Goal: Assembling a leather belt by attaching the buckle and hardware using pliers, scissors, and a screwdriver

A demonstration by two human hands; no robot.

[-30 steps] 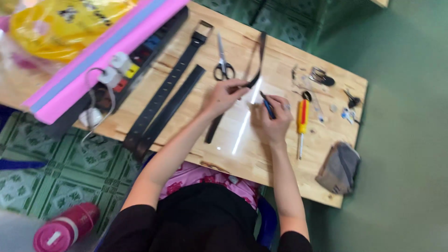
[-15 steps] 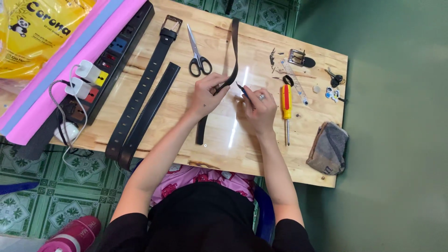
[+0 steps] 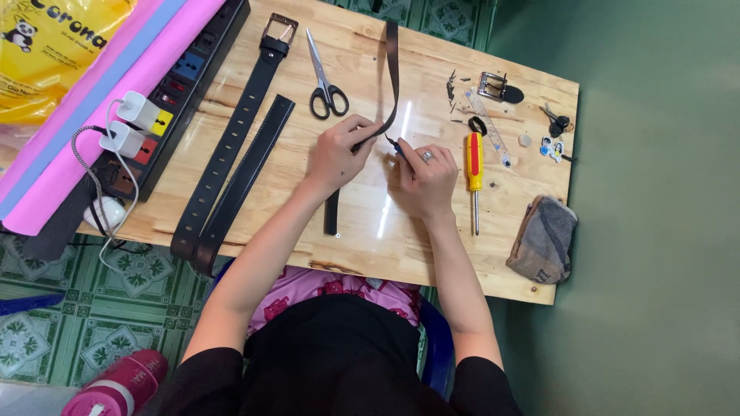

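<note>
Single head-worn view, straight down over the wooden table, moderately near.

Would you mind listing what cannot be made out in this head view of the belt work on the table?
- The tool in the right hand: only a dark tip shows; the fingers hide the rest.
- The strap pinched by the left hand: its far end is cut off by the top edge.
- The small metal bits by the buckle: too small to tell.
- The bottle: cut off by the bottom edge.

Black belt strap, yellow-and-red screwdriver, pale wooden table, green patterned floor tiles.
</note>
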